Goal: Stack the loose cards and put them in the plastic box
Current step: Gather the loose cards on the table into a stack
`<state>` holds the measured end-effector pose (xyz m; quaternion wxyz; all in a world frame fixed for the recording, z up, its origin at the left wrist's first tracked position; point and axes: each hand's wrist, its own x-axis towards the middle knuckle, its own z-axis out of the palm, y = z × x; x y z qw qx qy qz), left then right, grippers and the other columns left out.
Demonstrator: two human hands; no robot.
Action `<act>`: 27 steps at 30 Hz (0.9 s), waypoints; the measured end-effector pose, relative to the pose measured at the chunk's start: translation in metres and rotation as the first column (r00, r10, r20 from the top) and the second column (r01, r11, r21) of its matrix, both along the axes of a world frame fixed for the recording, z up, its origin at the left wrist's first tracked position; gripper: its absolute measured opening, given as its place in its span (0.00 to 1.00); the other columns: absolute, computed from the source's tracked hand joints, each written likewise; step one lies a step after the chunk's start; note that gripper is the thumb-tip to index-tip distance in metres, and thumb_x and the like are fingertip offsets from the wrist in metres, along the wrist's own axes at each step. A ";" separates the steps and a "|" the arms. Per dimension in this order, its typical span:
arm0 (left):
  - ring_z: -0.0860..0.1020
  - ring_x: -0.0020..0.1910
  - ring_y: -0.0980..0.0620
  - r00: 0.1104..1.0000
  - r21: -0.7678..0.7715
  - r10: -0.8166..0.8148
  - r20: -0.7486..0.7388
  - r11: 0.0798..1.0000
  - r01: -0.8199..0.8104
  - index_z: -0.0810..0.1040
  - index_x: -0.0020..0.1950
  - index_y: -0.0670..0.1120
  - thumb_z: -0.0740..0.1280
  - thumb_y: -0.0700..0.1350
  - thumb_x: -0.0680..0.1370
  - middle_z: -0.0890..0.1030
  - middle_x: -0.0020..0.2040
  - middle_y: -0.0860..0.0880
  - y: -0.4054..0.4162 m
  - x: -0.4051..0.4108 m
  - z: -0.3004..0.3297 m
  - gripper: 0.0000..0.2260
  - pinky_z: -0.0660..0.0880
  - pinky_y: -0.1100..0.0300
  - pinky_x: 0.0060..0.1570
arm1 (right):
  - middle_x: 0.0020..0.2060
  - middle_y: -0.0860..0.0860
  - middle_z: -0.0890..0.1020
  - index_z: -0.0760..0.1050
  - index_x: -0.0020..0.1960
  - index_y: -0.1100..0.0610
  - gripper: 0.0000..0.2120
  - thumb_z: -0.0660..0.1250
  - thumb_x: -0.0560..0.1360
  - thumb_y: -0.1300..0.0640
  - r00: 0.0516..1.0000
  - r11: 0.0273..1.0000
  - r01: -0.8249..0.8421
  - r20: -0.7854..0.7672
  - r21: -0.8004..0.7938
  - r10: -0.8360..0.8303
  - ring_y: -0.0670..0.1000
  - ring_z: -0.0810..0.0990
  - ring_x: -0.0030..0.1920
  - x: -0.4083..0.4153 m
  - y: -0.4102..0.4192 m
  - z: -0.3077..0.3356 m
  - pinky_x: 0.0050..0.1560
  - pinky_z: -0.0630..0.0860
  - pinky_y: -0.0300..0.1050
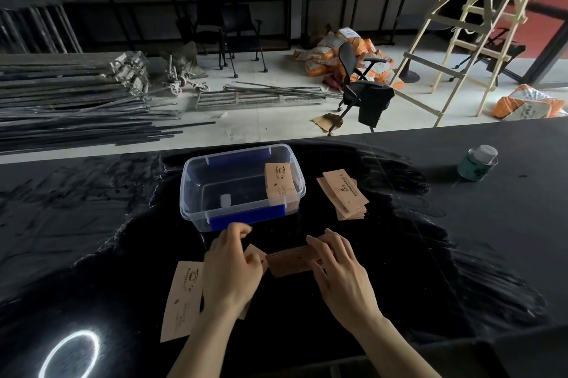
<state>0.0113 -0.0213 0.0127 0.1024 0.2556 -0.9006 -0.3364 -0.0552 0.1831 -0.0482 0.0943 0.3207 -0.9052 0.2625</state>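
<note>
A clear plastic box with blue latches stands open on the black table, with a stack of tan cards leaning against its right inner wall. Just in front of the box, my right hand grips a small stack of tan cards by its right end. My left hand touches the stack's left end with curled fingers. Beneath my left hand and wrist lie loose cards. A fanned pile of cards rests to the right of the box.
A small green-labelled jar with a clear lid stands at the far right of the table. A bright ring of light reflects at the near left. Beyond the table's far edge are an office chair, metal rods and a wooden ladder.
</note>
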 end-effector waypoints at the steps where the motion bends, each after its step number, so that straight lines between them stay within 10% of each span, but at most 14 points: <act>1: 0.76 0.64 0.51 0.990 -0.094 -0.004 0.141 0.995 0.017 0.70 0.64 0.55 0.70 0.48 0.75 0.77 0.63 0.53 -0.006 0.005 0.001 0.19 0.74 0.51 0.64 | 0.65 0.52 0.77 0.72 0.72 0.54 0.22 0.71 0.79 0.57 1.000 1.000 0.000 -0.005 0.000 0.000 0.55 0.70 0.74 0.000 0.000 -0.001 0.46 0.86 0.48; 4: 0.73 0.66 0.48 0.911 -0.220 -0.019 0.412 0.968 0.120 0.65 0.71 0.56 0.71 0.60 0.70 0.75 0.65 0.53 -0.013 0.014 0.000 0.32 0.72 0.50 0.63 | 0.67 0.53 0.77 0.72 0.73 0.55 0.23 0.71 0.79 0.58 1.000 1.000 0.004 -0.017 -0.011 -0.004 0.55 0.70 0.75 0.000 -0.002 -0.002 0.47 0.86 0.48; 10: 0.80 0.51 0.54 0.895 -0.004 -0.048 0.444 0.998 0.056 0.64 0.70 0.59 0.75 0.52 0.70 0.78 0.54 0.55 -0.018 0.005 -0.004 0.33 0.78 0.55 0.48 | 0.72 0.54 0.76 0.72 0.74 0.55 0.23 0.70 0.80 0.57 0.996 0.999 0.010 -0.088 0.042 -0.007 0.56 0.65 0.79 -0.001 0.001 0.001 0.70 0.75 0.56; 16: 0.80 0.52 0.57 0.991 -0.037 -0.121 0.057 0.992 0.123 0.75 0.58 0.57 0.75 0.39 0.73 0.78 0.53 0.58 -0.013 -0.007 0.003 0.19 0.72 0.71 0.42 | 0.75 0.53 0.74 0.71 0.74 0.54 0.24 0.70 0.80 0.56 0.997 0.999 0.006 -0.076 0.050 -0.002 0.55 0.64 0.79 0.001 0.000 0.003 0.71 0.75 0.55; 23: 0.83 0.54 0.61 0.902 0.172 -0.431 -0.040 0.886 0.431 0.75 0.59 0.60 0.67 0.36 0.79 0.83 0.54 0.59 0.027 -0.025 0.007 0.18 0.81 0.61 0.57 | 0.80 0.53 0.66 0.53 0.82 0.48 0.41 0.73 0.77 0.57 0.999 0.998 0.019 0.046 -0.052 -0.017 0.50 0.67 0.77 0.003 -0.001 0.007 0.67 0.78 0.48; 27: 0.82 0.54 0.61 0.935 0.281 -0.319 -0.155 0.893 0.351 0.73 0.57 0.61 0.65 0.36 0.81 0.82 0.54 0.58 0.031 -0.019 0.001 0.17 0.82 0.61 0.55 | 0.79 0.55 0.68 0.61 0.81 0.52 0.33 0.69 0.79 0.56 0.997 0.995 -0.019 -0.078 0.097 0.026 0.55 0.65 0.79 0.002 0.002 0.001 0.70 0.75 0.55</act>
